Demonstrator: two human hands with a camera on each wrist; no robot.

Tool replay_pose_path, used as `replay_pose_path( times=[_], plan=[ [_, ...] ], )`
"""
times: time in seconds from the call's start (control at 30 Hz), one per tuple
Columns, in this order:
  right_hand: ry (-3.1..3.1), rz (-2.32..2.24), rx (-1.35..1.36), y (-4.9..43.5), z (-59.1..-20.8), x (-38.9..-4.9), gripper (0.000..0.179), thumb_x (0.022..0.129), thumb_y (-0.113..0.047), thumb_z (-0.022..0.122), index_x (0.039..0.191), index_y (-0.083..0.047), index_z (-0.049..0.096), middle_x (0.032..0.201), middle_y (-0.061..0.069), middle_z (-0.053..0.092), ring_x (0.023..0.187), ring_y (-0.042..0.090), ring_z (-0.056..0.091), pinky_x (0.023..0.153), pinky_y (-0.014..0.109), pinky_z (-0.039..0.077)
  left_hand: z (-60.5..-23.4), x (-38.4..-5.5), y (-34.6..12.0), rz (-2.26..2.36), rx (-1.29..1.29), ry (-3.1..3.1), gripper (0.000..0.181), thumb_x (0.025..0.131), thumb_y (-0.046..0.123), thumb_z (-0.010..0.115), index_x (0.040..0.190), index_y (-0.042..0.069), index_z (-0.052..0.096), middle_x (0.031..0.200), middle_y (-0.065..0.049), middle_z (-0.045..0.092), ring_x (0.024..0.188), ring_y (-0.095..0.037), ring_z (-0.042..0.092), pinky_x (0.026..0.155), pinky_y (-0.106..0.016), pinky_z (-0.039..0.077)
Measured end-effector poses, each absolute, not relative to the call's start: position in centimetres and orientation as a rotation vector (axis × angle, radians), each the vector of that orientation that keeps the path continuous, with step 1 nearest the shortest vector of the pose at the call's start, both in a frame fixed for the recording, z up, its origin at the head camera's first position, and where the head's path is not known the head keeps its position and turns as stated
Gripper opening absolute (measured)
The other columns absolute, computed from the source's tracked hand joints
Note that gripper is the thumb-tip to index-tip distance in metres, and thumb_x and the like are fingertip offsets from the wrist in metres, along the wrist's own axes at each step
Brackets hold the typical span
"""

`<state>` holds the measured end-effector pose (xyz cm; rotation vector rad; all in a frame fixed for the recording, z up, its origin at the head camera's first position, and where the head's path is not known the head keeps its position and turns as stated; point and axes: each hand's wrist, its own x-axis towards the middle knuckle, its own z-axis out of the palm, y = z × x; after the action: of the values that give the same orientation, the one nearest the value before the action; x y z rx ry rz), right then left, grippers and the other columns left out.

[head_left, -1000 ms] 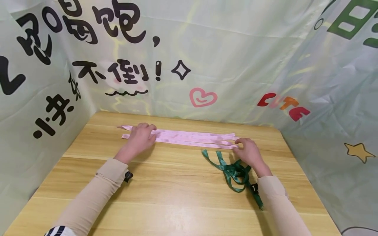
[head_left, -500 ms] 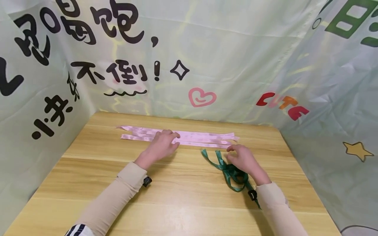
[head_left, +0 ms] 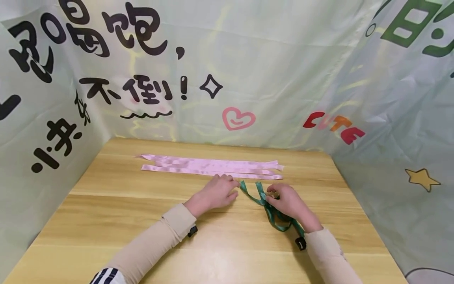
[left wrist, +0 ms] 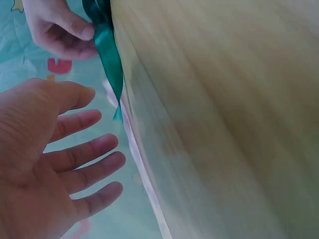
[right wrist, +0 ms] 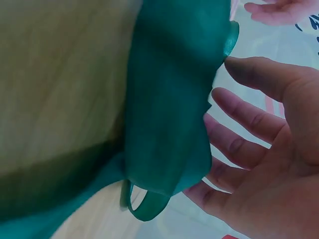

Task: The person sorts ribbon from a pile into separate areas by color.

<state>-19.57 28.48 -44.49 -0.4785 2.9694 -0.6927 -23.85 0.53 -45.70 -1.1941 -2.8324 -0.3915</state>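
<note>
Several pink ribbons (head_left: pixel 213 164) lie side by side along the back of the table. A loosely tangled green ribbon (head_left: pixel 272 219) lies in front of their right end. Over this tangle hovers my right hand (head_left: pixel 288 200), its thumb and fingers parted in the right wrist view, close beside the green ribbon (right wrist: pixel 169 99); whether they touch it I cannot tell. My left hand (head_left: pixel 217 192) is just in front of the pink ribbons, left of one green end. In the left wrist view its fingers (left wrist: pixel 89 152) are spread and hold nothing. My right hand covers part of the tangle.
The wooden table (head_left: pixel 220 252) meets a printed cloth backdrop (head_left: pixel 269 79) at the back and on both sides. Small black wrist cameras hang under both sleeves, the right one (head_left: pixel 300 243) beside the green ribbon's lower end.
My left hand has left the pink ribbons and moved right and nearer. My right hand has drawn back from their right end to the green tangle. The pink ribbons stay laid out.
</note>
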Motion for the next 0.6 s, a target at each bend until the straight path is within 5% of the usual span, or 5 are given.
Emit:
replay_pose_path(
  times=[0.6],
  plan=[
    [2.973,-0.545,-0.467,27.6,-44.6,-18.4,0.015,0.094,-0.013,0.078,0.108,-0.006,0.077,0.088,0.0,0.069,0.083,0.015,0.058,0.076,0.038,0.051,-45.6,-22.3,4.3,-0.227,-1.31,-2.832,0.04,0.103,0.036,0.066,0.14,0.02,0.068,0.126,-0.003,0.073,0.114,-0.023,0.067,0.099,-0.046,0.055]
  ],
)
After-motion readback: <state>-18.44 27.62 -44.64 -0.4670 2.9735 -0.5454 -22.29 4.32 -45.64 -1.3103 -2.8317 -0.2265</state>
